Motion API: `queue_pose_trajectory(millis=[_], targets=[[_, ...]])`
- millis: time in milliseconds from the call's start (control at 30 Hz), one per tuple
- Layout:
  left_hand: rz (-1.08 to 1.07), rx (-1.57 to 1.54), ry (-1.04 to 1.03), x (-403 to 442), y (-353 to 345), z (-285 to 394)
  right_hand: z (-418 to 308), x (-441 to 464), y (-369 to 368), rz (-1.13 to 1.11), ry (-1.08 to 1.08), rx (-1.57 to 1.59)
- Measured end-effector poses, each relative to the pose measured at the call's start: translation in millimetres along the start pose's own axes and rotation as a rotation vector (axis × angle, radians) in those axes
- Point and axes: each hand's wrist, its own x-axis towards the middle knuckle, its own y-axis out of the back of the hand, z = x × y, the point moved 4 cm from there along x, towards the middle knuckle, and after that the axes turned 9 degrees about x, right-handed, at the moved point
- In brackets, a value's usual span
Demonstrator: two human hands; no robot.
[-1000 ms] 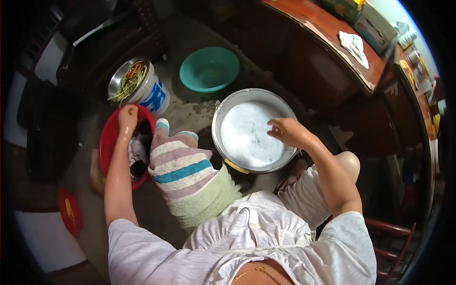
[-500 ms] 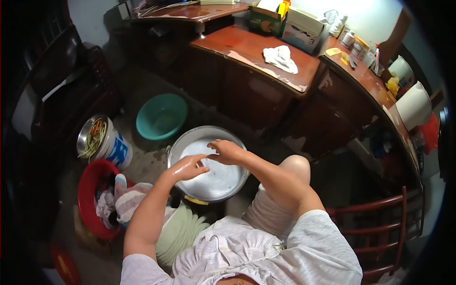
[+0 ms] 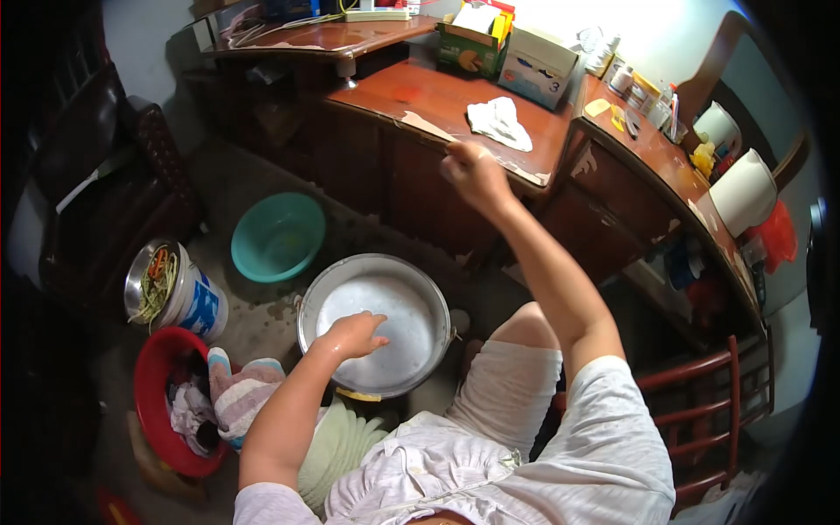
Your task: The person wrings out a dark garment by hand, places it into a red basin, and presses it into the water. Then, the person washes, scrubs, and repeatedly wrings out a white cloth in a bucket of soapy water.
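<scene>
My left hand (image 3: 354, 335) hovers over the round metal basin (image 3: 435, 350), fingers stretched out and nothing in them. Whitish, cloudy water (image 3: 398, 306) fills the basin's bottom. Reaching forward, my right hand (image 3: 479, 178) is in front of the wooden desk's (image 3: 398, 94) edge, with its fingers curled in and nothing visible in them. Just beyond it, a crumpled white cloth (image 3: 500, 122) lies on the desktop, apart from the hand. A yellow strip (image 3: 359, 395) shows at the basin's near rim.
A green basin (image 3: 249, 249) stands beyond the metal one. To the left are a bucket (image 3: 206, 306) topped by a bowl of vegetables (image 3: 157, 284), and a red basin (image 3: 150, 394) of laundry. Boxes (image 3: 535, 72) stand on the desk; a wooden chair (image 3: 700, 411) is at right.
My right hand has left the space above the metal basin and moved forward and right toward the desk. My left hand stays over the basin. The view has shifted slightly.
</scene>
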Motion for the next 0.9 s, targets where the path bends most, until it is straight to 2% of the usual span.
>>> queue_pose_trajectory(millis=[100,167,233,300,367,433,467,500,567,633,700,767,833,867,900], targets=[[0.031,0.005,-0.001,2,4,-2,66,44,15,0.100,-0.032,-0.301],[0.044,0.011,0.007,0,8,0,96,53,16,0.042,-0.244,-0.473],[0.035,0.007,0.013,-3,13,3,103,60,12,-0.090,-0.339,-0.574],[0.055,-0.005,0.026,-3,11,-2,102,67,11,-0.118,-0.281,-0.605],[0.241,-0.060,-0.016,1,13,-7,99,68,13,0.097,-0.394,-0.240],[0.356,-0.201,0.030,6,22,-13,83,82,7,0.122,-0.169,0.363],[0.447,-0.297,0.042,9,26,-17,81,76,5,0.089,-0.225,0.629],[0.536,-0.392,0.058,12,28,-21,31,65,15,0.056,-0.284,0.896],[0.788,-0.484,0.089,16,37,-26,-19,43,18,-0.018,-0.381,1.013],[0.868,-0.622,0.091,14,48,-23,-46,16,4,-0.096,-0.479,1.135],[0.913,-0.703,-0.019,15,50,-21,-67,-11,-15,-0.205,-0.597,1.284],[0.773,-0.881,0.017,2,60,-2,-72,-38,-37,-0.296,-0.695,1.256],[0.625,-1.109,-0.111,4,52,-1,-82,-59,-50,-0.338,-0.805,1.238],[0.535,-1.153,0.013,5,41,-10,-81,-67,-54,-0.354,-0.845,1.220],[0.524,-1.244,0.037,2,36,-11,-80,-73,-57,-0.360,-0.849,1.218]])
